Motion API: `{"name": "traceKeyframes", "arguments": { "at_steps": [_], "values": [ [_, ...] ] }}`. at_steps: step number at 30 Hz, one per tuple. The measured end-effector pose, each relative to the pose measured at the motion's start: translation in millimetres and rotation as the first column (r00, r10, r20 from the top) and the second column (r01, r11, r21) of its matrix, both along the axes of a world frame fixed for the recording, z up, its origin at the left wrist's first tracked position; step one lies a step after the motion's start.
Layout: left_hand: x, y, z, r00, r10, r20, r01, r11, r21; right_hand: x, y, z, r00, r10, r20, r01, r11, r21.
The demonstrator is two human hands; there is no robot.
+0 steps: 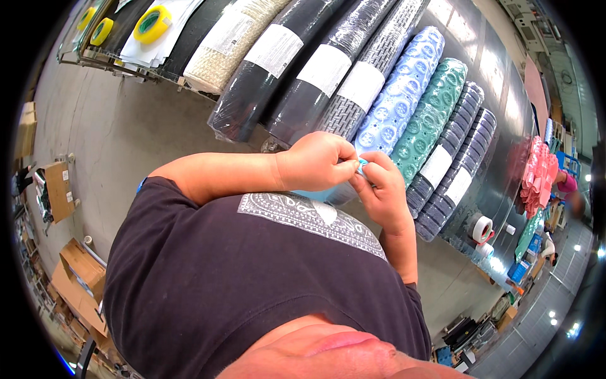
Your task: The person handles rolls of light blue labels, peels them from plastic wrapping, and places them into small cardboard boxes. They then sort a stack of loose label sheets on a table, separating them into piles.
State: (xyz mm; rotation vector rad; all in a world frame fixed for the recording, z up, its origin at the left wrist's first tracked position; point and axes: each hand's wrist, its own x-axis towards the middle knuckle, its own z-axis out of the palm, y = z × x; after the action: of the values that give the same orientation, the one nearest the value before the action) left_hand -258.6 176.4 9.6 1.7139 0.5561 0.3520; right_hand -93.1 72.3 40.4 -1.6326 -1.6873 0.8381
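Shiny metal table (505, 136) has a whole row on it: plastic-wrapped black rolls (244, 95), a patterned grey roll (386, 52), a blue roll (403, 88), a green roll (432, 114), two dark ribbed rolls (456, 125). White tape roll (481, 228) sits near the edge, and the beige roll (238, 44) is probably on there too.

Through the head camera, I see the left hand (319, 161) and the right hand (386, 192) close together, pinching a small light-blue piece (362, 166) at their fingertips. Beyond them I make out a blue roll (404, 88) and a green roll (435, 104) among dark ones on a shiny table (514, 104). Yellow tape (163, 15) sits at upper left.
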Motion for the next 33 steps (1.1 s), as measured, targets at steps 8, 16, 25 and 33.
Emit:
{"name": "traceKeyframes", "arguments": {
  "at_steps": [8, 16, 25, 33],
  "values": [
    [13, -12, -3, 0.998, 0.059, 0.013, -0.059, 0.998, -0.005, 23, -11, -8, 0.999, 0.013, -0.036, -0.014, 1.000, -0.024],
    [25, 9, -22, 1.000, -0.009, 0.017, 0.008, 0.999, 0.050, 49, -10, -12, 0.973, -0.004, -0.232, -0.021, 0.994, -0.107],
    [25, 33, -21, 0.997, 0.041, -0.068, -0.045, 0.998, -0.046, 72, -4, -14, 0.939, -0.088, -0.332, 0.062, 0.994, -0.090],
    [2, 53, -17, 0.997, 0.041, -0.069, -0.047, 0.996, -0.081, 85, 5, -16, 0.895, -0.143, -0.423, 0.132, 0.990, -0.057]
  ]
}}
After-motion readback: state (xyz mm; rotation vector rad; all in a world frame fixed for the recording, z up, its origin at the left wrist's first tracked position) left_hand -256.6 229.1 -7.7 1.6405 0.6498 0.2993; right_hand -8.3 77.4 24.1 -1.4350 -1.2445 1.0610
